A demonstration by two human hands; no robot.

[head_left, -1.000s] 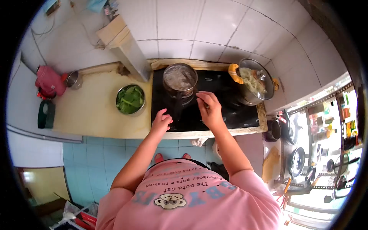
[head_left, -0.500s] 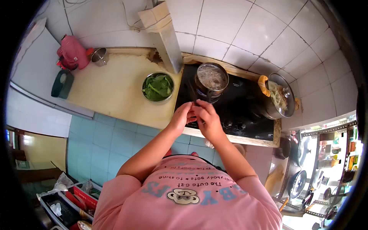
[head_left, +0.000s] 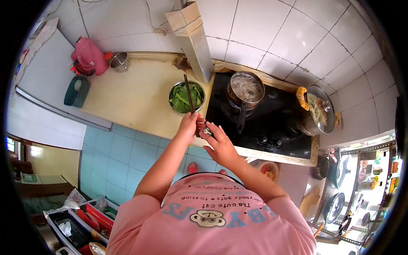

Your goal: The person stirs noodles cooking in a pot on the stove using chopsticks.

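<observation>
My left hand (head_left: 189, 126) is closed around a pair of dark chopsticks (head_left: 188, 94), whose far ends reach over a metal bowl (head_left: 171, 108) of green leafy vegetables (head_left: 180, 98). Beside it, my right hand (head_left: 222, 144) has its fingers stretched out and the thumb apart. Between the two hands, near the right fingertips, is a small whitish, dark-flecked thing (head_left: 207, 131) that I cannot identify. On the black stove, a saucepan (head_left: 241, 109) holds bubbling liquid with pale contents; its handle points toward me. Both hands are in front of the counter edge.
At the stove's right stands a lidded pot (head_left: 319, 111) with pale food and an orange cloth (head_left: 302, 98) at its handle. On the left of the counter (head_left: 136, 91) are a pink thermos (head_left: 91, 57), a metal cup (head_left: 120, 62) and a green container (head_left: 77, 91).
My hands have drawn apart and shifted left relative to the stove. The chopsticks now stand out over the bowl, and the saucepan handle has come into view. The camera view has shifted slightly.
</observation>
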